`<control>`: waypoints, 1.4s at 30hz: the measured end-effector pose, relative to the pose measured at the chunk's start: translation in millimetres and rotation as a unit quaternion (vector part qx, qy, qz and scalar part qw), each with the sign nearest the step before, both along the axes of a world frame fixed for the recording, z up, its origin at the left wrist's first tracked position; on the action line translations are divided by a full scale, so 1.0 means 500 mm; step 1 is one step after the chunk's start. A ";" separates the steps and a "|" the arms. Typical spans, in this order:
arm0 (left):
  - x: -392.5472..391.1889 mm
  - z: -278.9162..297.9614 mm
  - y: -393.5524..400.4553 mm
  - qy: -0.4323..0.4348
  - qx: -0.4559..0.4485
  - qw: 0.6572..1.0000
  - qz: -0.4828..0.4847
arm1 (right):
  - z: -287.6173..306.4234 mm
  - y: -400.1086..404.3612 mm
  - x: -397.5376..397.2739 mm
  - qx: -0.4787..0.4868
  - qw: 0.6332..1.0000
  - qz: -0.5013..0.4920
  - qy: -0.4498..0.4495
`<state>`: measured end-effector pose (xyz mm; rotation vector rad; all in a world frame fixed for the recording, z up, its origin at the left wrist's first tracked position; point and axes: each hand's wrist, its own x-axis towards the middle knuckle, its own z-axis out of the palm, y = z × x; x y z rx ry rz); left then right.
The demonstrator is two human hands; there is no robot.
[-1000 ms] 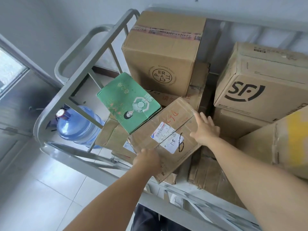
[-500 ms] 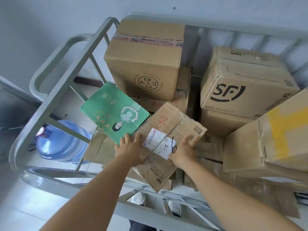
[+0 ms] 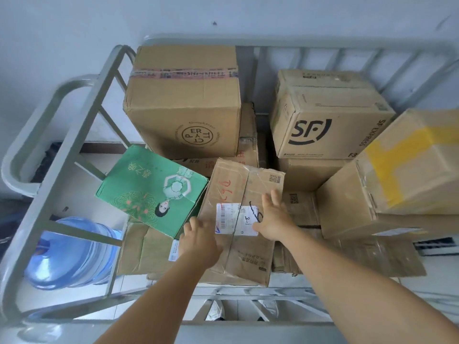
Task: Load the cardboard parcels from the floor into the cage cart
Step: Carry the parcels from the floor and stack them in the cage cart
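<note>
A grey metal cage cart (image 3: pixel 74 135) stands against a pale wall, on a light tiled floor (image 3: pixel 82 202). A blue water jug (image 3: pixel 69 254) lies outside its left rail. Inside, boxes are stacked. Both hands rest flat with fingers spread on a labelled cardboard parcel (image 3: pixel 238 194) near the front: the left hand (image 3: pixel 198 240) at its near left edge, the right hand (image 3: pixel 272 217) on top. A green box (image 3: pixel 151 187) leans just left of it. The lower boxes are mostly hidden, and the label print is too small to read.

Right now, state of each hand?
Left hand: open, fingers resting flat on the brown cardboard parcel with the white shipping label.
Right hand: open, fingers spread, pressing the same parcel's top.
</note>
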<state>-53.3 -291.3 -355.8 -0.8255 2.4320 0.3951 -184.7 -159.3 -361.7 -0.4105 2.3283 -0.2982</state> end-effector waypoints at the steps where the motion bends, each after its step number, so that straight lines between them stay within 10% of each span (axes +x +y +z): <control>1: -0.006 0.004 -0.001 0.013 0.002 1.000 -0.008 | 0.006 0.001 0.001 0.000 1.000 -0.002 0.002; 30: -0.472 0.256 0.451 0.281 0.171 0.935 -0.133 | 0.331 0.530 -0.248 -0.183 0.884 -0.276 0.329; 42: -0.681 0.262 0.517 0.225 0.212 0.947 -0.084 | 0.288 0.644 -0.378 -0.198 0.883 -0.382 0.189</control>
